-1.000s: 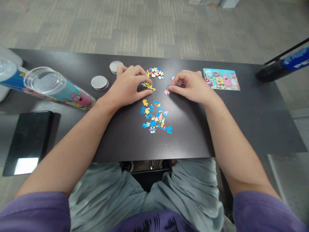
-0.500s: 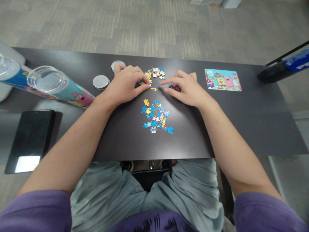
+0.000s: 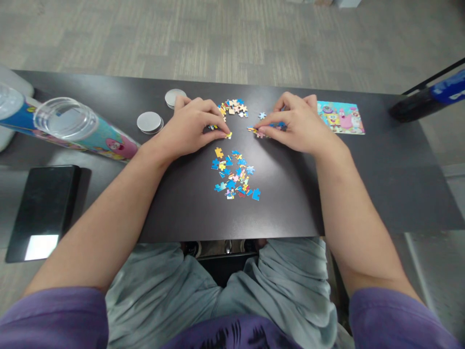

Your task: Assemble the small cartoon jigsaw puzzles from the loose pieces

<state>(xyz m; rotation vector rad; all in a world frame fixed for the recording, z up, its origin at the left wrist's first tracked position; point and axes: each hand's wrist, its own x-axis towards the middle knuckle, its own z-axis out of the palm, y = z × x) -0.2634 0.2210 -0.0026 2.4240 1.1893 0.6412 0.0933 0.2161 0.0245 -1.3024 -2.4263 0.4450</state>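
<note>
My left hand (image 3: 198, 125) pinches a small yellow puzzle piece (image 3: 228, 135) between thumb and forefinger, just above the dark table (image 3: 189, 203). Across from it, my right hand (image 3: 296, 123) is closed at the fingertips on a puzzle piece (image 3: 251, 129) with yellow and blue on it. More pieces lie partly hidden under the right hand's fingers. A heap of pieces (image 3: 236, 107) sits beyond and between the hands. Nearer to me is a loose spread of mostly blue pieces (image 3: 231, 184), with a yellow piece (image 3: 218, 152) at its top left.
A cartoon picture card (image 3: 341, 118) lies right of my right hand. White discs (image 3: 149, 122) are by my left wrist. Clear-topped printed tubes (image 3: 87, 128) and a black tablet (image 3: 43, 203) are at the left. A dark bottle (image 3: 414, 104) lies far right.
My right hand has moved right, partly over the picture card, and its fingers have closed on a piece. The yellow piece at my left fingertips has come away from the middle.
</note>
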